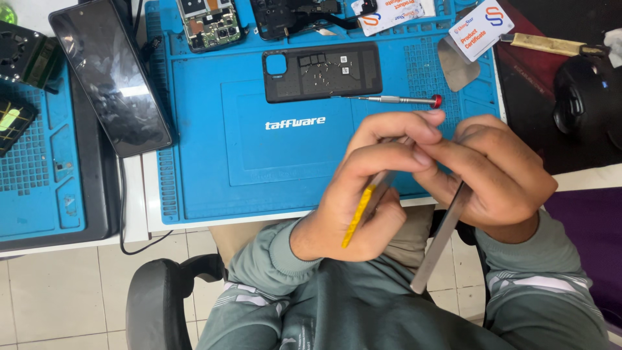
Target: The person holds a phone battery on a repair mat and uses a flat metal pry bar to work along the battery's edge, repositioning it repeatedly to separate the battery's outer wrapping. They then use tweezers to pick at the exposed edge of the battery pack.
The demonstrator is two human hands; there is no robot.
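Seen from above at a repair bench (139, 207): left hand (363, 188) curled round a thin flat part w/ a yellow edge (355, 217), thumb and forefinger pressed together at its top end. Right hand (499, 175) closed on a slim grey phone frame (440, 240), held edge-on and tilted, lower end hanging over the lap, well clear of the bench top. Both hands touching at the fingertips, just in front of the blue work mat (214, 175). Lying on the mat behind the hands: a small screwdriver w/ red cap (395, 100), and next to it a black phone back cover (322, 71), inner side up. Further back, a bare circuit board (208, 23) and other dark phone parts. Propped at the mat's left edge, a black phone w/ dark screen (110, 74). White card w/ printing (481, 27) at the mat's far right corner, a thin metal pry sheet (457, 65) just beside it. Black rounded device (586, 97) on the dark pad at right. Grey-green sleeves and black chair arm (152, 298) at bottom.
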